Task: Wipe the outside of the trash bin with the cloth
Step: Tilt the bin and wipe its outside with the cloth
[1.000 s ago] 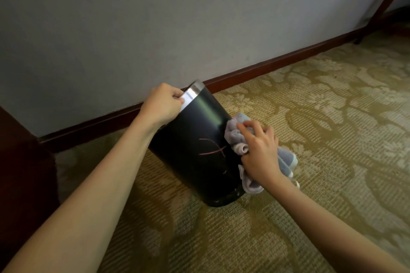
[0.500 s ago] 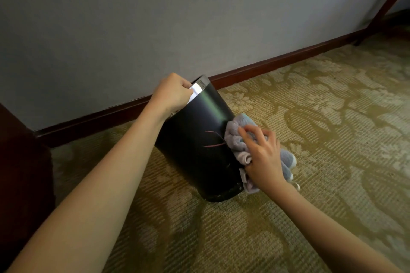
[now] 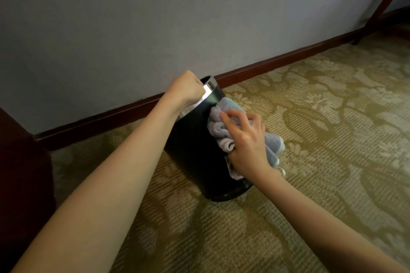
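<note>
A black trash bin (image 3: 195, 157) with a shiny metal rim stands tilted on the carpet, its top leaning toward the wall. My left hand (image 3: 188, 91) grips the rim at the top. My right hand (image 3: 246, 142) holds a bunched grey-blue cloth (image 3: 219, 126) and presses it against the bin's upper right side. Part of the cloth hangs below and behind my right hand.
A grey wall (image 3: 155, 17) with a dark wooden baseboard (image 3: 277, 62) runs just behind the bin. Dark wooden furniture (image 3: 20, 173) stands at the left. A wooden leg (image 3: 386, 0) slants at the far right. Patterned carpet (image 3: 310, 139) covers the floor.
My right hand has slid the cloth up the bin's side toward the rim. The pink mark seen earlier on the bin's side no longer shows.
</note>
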`<state>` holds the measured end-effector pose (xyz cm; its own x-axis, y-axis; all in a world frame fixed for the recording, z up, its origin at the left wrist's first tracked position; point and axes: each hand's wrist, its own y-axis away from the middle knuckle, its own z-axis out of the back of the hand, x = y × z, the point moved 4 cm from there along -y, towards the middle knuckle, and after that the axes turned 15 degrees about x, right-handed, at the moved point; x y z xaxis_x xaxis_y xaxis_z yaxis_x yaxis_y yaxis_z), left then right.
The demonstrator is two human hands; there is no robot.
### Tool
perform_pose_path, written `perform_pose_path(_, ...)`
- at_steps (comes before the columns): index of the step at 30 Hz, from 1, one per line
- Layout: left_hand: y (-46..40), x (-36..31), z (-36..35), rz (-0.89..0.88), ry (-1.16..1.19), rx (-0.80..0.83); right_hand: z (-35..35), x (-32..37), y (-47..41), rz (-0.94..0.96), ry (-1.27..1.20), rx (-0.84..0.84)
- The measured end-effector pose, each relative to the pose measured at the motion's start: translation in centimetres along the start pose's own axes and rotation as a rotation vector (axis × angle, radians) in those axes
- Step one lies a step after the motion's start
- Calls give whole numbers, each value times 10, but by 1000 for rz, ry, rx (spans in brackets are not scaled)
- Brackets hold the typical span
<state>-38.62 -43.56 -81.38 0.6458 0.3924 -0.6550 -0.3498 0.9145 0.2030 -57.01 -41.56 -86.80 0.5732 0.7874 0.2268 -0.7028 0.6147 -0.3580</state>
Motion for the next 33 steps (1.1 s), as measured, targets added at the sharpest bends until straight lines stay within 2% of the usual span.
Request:
perform_pose_path(3, -3, 0, 2, 23, -27, -11, 1, 2, -4, 37, 40, 22)
perform_pose_path(8, -6, 6, 6, 19, 6, -4, -11, -22, 38, 58, 92, 64)
perform_pose_path(14, -3, 5, 10, 29, -25, -30, -17, -64, 73, -108, 58, 215)
perform_pose_path(19, 3, -5, 6, 47, -42, -34, -16, -60, 52, -248, -1, 166)
perform_pose_path(23, 9, -10, 5, 35, -53, -79, -8, -23, 21, -128, -16, 77)
perform_pose_path(27, 7, -3, 9, 32, -87, -94, -10, 11, 7, 70, 93, 33)
perform_pose_path(33, 8, 25, 19, 65, -65, -135, -25, -5, 37, 202, 236, 55)
